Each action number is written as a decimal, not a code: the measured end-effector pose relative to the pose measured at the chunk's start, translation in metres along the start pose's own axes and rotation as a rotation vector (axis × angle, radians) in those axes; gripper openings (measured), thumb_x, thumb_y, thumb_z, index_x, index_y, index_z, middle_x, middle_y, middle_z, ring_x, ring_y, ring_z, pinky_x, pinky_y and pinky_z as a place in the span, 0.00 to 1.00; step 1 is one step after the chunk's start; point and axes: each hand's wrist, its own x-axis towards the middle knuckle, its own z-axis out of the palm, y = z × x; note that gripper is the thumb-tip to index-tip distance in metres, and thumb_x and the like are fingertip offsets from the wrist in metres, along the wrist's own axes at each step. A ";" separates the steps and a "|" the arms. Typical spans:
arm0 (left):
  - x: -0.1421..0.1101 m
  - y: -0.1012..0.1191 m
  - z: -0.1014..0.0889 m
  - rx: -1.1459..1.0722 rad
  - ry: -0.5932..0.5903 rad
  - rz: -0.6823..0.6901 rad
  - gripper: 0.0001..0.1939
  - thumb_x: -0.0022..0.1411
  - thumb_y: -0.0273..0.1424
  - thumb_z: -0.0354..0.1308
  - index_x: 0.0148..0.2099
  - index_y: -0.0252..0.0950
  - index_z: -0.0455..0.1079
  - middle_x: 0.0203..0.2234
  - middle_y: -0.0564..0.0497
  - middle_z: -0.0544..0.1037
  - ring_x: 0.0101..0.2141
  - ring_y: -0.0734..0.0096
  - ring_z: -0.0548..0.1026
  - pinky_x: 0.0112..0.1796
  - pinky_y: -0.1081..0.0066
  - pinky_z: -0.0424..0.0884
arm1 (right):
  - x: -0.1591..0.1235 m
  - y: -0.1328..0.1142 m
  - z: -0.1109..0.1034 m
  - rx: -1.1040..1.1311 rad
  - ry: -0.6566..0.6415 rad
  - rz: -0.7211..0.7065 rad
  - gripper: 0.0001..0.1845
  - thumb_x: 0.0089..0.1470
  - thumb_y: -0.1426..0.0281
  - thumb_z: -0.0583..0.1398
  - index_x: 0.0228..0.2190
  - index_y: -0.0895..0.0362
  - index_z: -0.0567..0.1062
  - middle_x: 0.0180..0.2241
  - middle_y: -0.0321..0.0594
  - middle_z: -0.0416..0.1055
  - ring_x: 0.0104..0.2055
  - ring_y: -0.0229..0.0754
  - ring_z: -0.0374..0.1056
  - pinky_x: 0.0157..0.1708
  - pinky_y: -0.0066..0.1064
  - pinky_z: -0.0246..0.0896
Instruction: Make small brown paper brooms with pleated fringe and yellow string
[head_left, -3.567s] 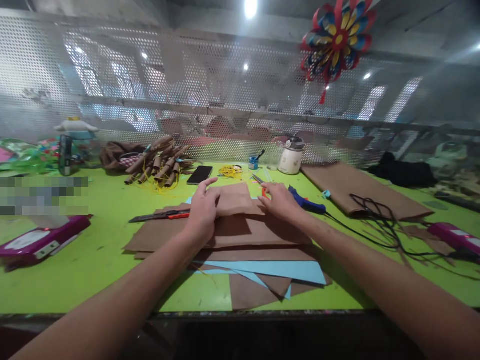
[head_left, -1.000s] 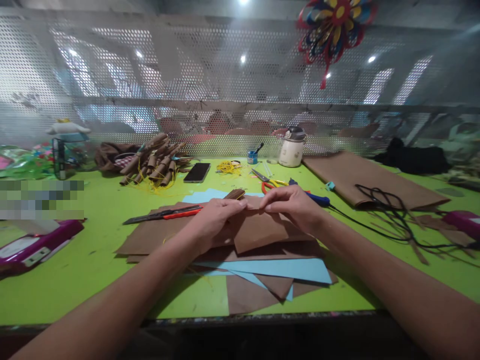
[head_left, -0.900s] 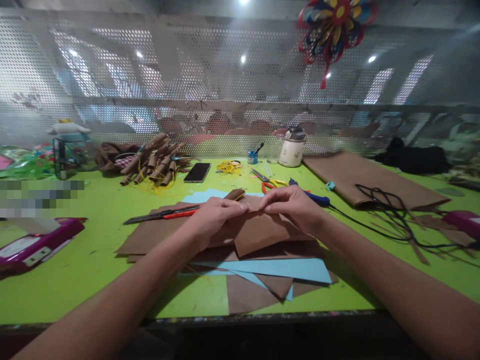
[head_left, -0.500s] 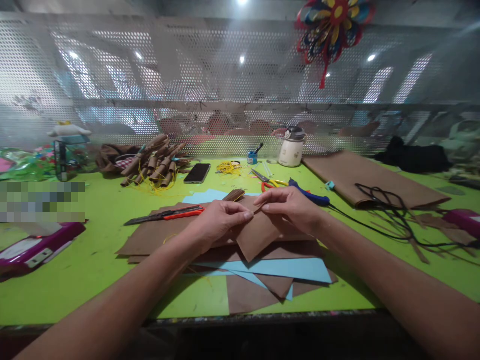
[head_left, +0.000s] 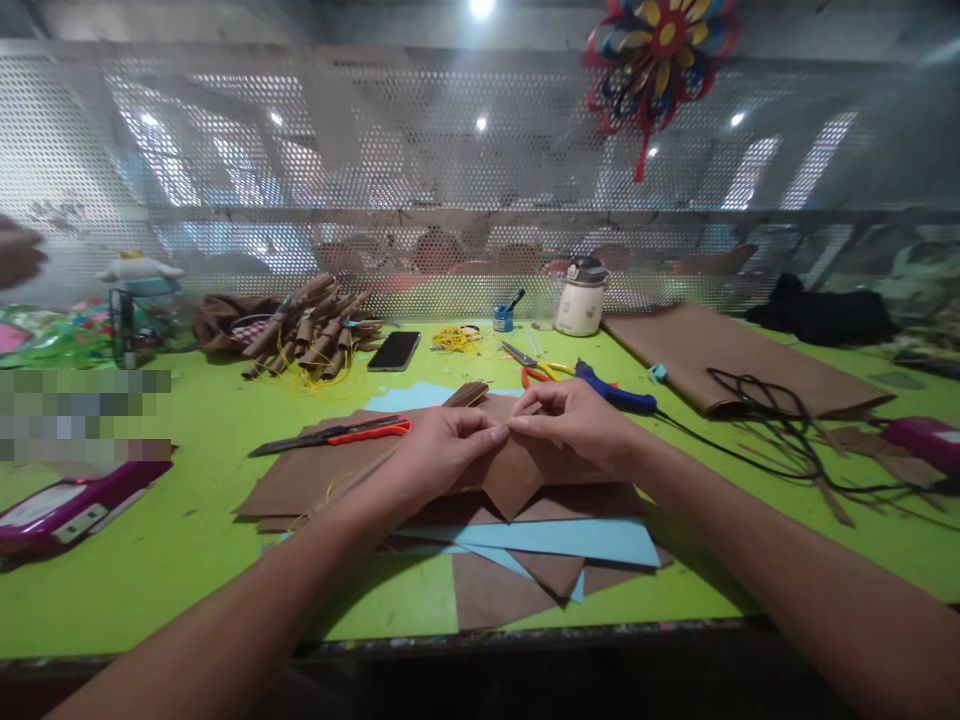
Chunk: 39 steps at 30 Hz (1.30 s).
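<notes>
Between my two hands is a small piece of brown paper (head_left: 513,484), one corner pointing toward me. My left hand (head_left: 454,440) pinches its upper edge between thumb and fingers. Close beside it, my right hand (head_left: 570,425) pinches the same edge, fingertips almost touching the left ones. What the fingertips do to the edge is too small to make out. Under the hands lies a stack of brown paper sheets (head_left: 292,480) with light blue sheets (head_left: 600,540) among them. A utility knife (head_left: 300,438) and an orange-handled tool (head_left: 367,430) rest on the stack near my left hand.
Behind the stack are a phone (head_left: 394,350), yellow string (head_left: 457,340), scissors (head_left: 525,355), a blue-handled tool with a cable (head_left: 615,390) and a white bottle (head_left: 579,300). Rolled brown paper (head_left: 315,325) is piled back left. Folded brown paper (head_left: 720,350) lies right. Another person's hand (head_left: 19,253) shows far left.
The brown paper piece has turned slightly, its corner shifting right and now pointing more directly toward me. My fingertips have drawn closer together. Another person's hand has appeared at the left edge.
</notes>
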 end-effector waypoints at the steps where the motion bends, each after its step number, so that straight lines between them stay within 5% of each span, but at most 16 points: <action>1: 0.000 0.000 0.000 0.066 0.004 0.033 0.14 0.53 0.40 0.60 0.28 0.32 0.71 0.19 0.54 0.68 0.20 0.77 0.62 0.23 0.75 0.56 | 0.000 0.000 0.000 0.025 0.000 0.011 0.09 0.46 0.66 0.64 0.27 0.59 0.74 0.24 0.35 0.67 0.27 0.34 0.60 0.26 0.26 0.53; 5: 0.002 -0.001 -0.004 0.261 -0.010 0.112 0.15 0.57 0.40 0.56 0.29 0.32 0.71 0.20 0.52 0.69 0.22 0.74 0.63 0.25 0.74 0.57 | -0.001 0.000 0.000 0.077 -0.001 0.031 0.09 0.46 0.66 0.64 0.26 0.60 0.73 0.23 0.35 0.66 0.26 0.33 0.59 0.26 0.26 0.53; 12: 0.004 -0.007 -0.007 0.315 -0.036 0.160 0.17 0.59 0.44 0.53 0.31 0.34 0.70 0.21 0.52 0.68 0.22 0.71 0.63 0.24 0.73 0.56 | 0.004 0.006 -0.003 -0.065 -0.010 -0.092 0.10 0.47 0.64 0.63 0.27 0.59 0.76 0.26 0.37 0.71 0.28 0.36 0.63 0.28 0.28 0.55; 16: 0.004 -0.005 -0.006 0.322 -0.041 0.188 0.18 0.59 0.45 0.53 0.30 0.35 0.69 0.21 0.52 0.67 0.22 0.72 0.62 0.24 0.73 0.56 | 0.003 0.007 -0.004 0.061 -0.022 -0.034 0.13 0.46 0.62 0.64 0.25 0.60 0.75 0.23 0.35 0.69 0.25 0.34 0.62 0.26 0.27 0.54; 26: -0.002 0.000 -0.003 0.237 -0.104 0.087 0.17 0.61 0.45 0.49 0.30 0.36 0.63 0.19 0.55 0.63 0.18 0.74 0.61 0.20 0.73 0.57 | 0.001 0.004 -0.001 0.211 0.065 0.058 0.22 0.43 0.54 0.65 0.19 0.60 0.68 0.17 0.30 0.63 0.19 0.31 0.55 0.20 0.25 0.47; 35: 0.005 -0.005 0.000 0.403 0.020 0.279 0.13 0.61 0.38 0.52 0.31 0.33 0.67 0.24 0.53 0.68 0.26 0.73 0.64 0.27 0.73 0.59 | 0.003 0.006 0.006 0.154 0.126 0.006 0.23 0.46 0.53 0.63 0.17 0.58 0.63 0.17 0.29 0.58 0.19 0.30 0.52 0.19 0.25 0.47; 39: 0.005 -0.008 -0.003 0.382 0.029 0.286 0.14 0.61 0.39 0.51 0.30 0.34 0.66 0.23 0.54 0.67 0.25 0.73 0.63 0.27 0.74 0.58 | 0.000 0.001 0.009 0.191 0.081 0.032 0.18 0.45 0.56 0.64 0.24 0.59 0.71 0.22 0.33 0.67 0.23 0.34 0.61 0.23 0.27 0.54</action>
